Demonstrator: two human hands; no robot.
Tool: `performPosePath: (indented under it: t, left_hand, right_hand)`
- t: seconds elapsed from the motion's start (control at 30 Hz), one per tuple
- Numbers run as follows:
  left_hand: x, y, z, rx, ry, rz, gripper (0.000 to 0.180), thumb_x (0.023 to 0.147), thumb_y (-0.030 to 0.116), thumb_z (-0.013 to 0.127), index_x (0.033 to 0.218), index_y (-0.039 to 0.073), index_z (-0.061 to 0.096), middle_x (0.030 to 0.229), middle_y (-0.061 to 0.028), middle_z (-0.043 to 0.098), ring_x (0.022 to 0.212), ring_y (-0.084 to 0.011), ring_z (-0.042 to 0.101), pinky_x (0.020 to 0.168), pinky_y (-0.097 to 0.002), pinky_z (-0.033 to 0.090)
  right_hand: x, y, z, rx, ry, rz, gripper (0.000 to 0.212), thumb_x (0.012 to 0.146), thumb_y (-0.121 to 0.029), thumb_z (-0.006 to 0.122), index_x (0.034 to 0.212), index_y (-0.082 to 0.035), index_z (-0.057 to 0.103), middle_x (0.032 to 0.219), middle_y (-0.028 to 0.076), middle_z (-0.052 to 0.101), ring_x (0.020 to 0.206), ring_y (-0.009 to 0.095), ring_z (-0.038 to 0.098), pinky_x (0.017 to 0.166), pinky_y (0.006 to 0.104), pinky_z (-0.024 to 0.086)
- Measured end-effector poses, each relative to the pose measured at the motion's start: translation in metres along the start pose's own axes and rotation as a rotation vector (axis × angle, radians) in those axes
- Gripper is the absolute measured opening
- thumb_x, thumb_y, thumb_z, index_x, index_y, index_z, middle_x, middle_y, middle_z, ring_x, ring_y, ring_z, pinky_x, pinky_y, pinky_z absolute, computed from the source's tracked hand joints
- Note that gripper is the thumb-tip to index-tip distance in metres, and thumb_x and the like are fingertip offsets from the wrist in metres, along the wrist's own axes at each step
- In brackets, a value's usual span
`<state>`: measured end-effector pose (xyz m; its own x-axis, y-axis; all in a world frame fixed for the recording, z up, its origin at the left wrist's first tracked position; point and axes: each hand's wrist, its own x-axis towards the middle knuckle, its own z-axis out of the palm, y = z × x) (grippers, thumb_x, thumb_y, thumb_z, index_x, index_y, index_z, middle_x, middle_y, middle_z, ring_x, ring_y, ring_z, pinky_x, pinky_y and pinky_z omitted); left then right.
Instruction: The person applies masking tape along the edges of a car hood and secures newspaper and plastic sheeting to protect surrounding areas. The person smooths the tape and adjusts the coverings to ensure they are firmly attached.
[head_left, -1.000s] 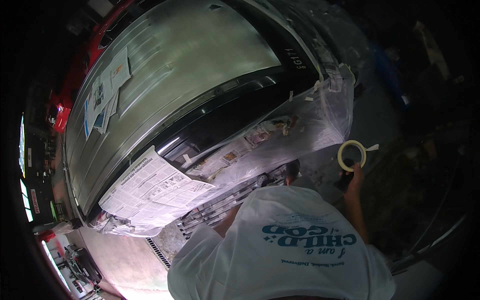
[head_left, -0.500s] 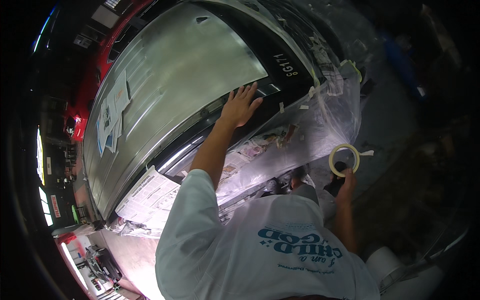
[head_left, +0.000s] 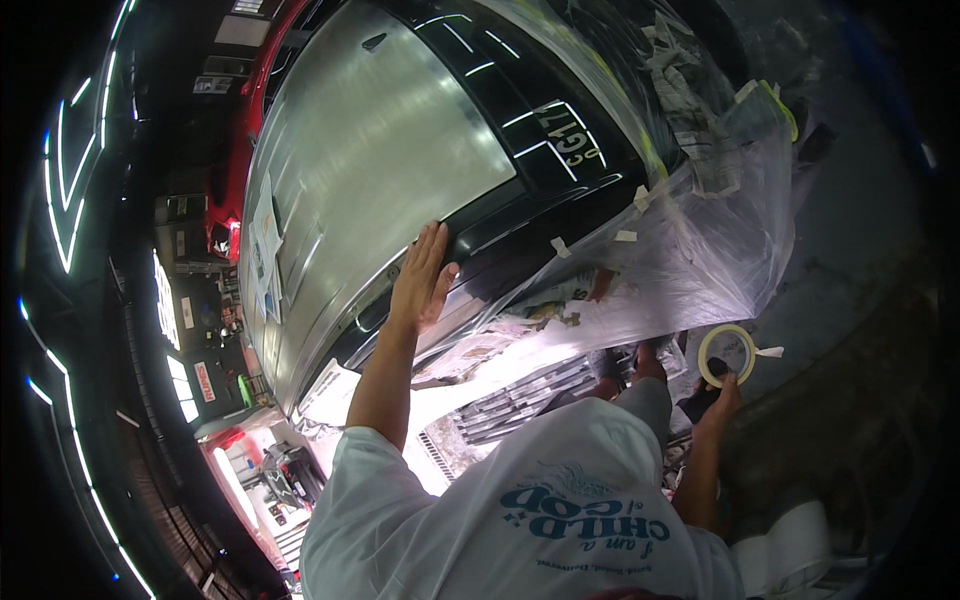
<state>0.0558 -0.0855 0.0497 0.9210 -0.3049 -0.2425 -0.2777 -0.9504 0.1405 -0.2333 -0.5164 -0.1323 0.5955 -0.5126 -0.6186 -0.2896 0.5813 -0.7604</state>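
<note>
"Logging hands first. Where?"

"Left hand (head_left: 418,288): laid along the black edge strip (head_left: 490,228) of a vehicle's metallic roof (head_left: 400,130). Fingers extended, released, grasping nothing; contact pressure cannot be told. Right hand (head_left: 722,400): out to the right, apart from the roof, fingers closed on a masking-tape roll (head_left: 751,356). Loose end (head_left: 769,352) sticks out rightward."

"Coverings?"

"Clear plastic sheeting (head_left: 730,245) along the near side, some newspaper (head_left: 490,350) showing there. Tape scraps (head_left: 559,247) near its upper border. Folded papers (head_left: 266,255) at the roof's left."

"Step in hand, your reading?"

"Judgement: masking work, at feeling or smoothing the edge by palm. No tape is being laid under that palm."

"What would the next move call for?"

"If taping, likely: roll brought in to the edge, free end caught by the left fingers, strip kept straight and pressed down."
</note>
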Motion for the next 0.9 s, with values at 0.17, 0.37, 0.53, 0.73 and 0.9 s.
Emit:
performPosePath:
  t: [0.17,0.37,0.53,0.73,0.9]
  left_hand:
    - [-0.001,0.011,-0.002,0.161,0.018,-0.138,0.075,0.111,0.058,0.033,0.165,0.006,0.033,0.169,-0.0192,0.037,0.16,-0.0387,0.027,0.128,-0.0632,0.013]
    - [0.073,0.055,-0.01,0.297,0.23,-0.143,0.064,0.11,0.053,0.042,0.16,0.012,0.046,0.161,-0.0155,0.048,0.154,-0.0391,0.036,0.125,-0.0686,0.014]
    - [0.201,0.054,-0.004,0.426,0.175,-0.191,0.077,0.109,0.065,0.029,0.168,0.014,0.031,0.175,-0.0106,0.027,0.163,-0.0388,0.017,0.121,-0.0792,0.006]
    - [0.234,0.062,0.012,0.513,0.074,-0.286,0.095,0.105,0.076,0.02,0.168,0.005,0.025,0.177,-0.0126,0.022,0.164,-0.0374,0.015,0.118,-0.0833,0.0]
    - [0.217,0.072,0.017,0.472,0.071,-0.262,0.096,0.105,0.077,0.019,0.168,0.005,0.025,0.176,-0.0128,0.023,0.163,-0.0373,0.017,0.116,-0.0857,-0.002]
  right_hand:
    - [0.014,0.0,0.01,0.012,0.078,0.096,0.044,0.11,-0.041,0.054,0.084,-0.005,0.055,0.076,0.009,0.06,0.068,0.02,0.062,0.064,0.0334,0.05]
    - [0.024,0.013,-0.006,0.055,0.158,0.199,0.041,0.11,-0.042,0.053,0.092,-0.005,0.056,0.08,0.008,0.059,0.071,0.02,0.062,0.065,0.0342,0.052]
    - [0.029,0.016,-0.019,0.058,0.122,0.224,0.042,0.109,-0.043,0.054,0.095,-0.004,0.056,0.08,0.007,0.057,0.073,0.02,0.063,0.066,0.0335,0.053]
    - [0.034,0.013,-0.018,-0.025,0.217,0.211,0.042,0.11,-0.043,0.051,0.086,-0.008,0.051,0.076,0.008,0.06,0.068,0.02,0.061,0.063,0.0335,0.05]
    - [0.038,-0.001,-0.005,-0.101,0.198,0.226,0.043,0.11,-0.043,0.05,0.085,-0.007,0.051,0.076,0.008,0.06,0.069,0.02,0.061,0.063,0.0336,0.05]
